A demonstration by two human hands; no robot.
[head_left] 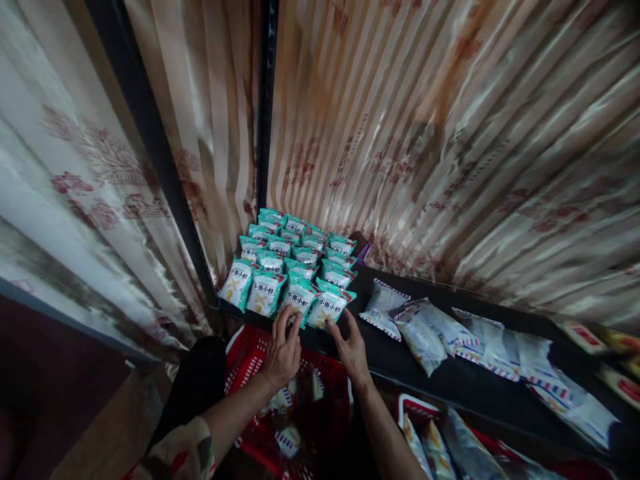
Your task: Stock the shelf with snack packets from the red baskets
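Small teal-and-white snack bags (267, 293) stand in several rows at the left end of a black shelf. My left hand (283, 348) rests its slightly bent fingers on the lower front of a bag (300, 298) in the front row. Beside it, my right hand (351, 348) touches the lower right part of the rightmost front bag (329, 303), thumb and index finger apart. Both bags lean back against the rows behind them. The undersides of my fingers are hidden.
Clear-and-white bags with striped edges (384, 308) lie along the black shelf (380, 357) to the right. Below my hands is a red basket (245, 353) holding some packets. Another red basket (403, 404) with bags stands lower right. Curtains (400, 133) and a dark post (266, 100) rise behind.
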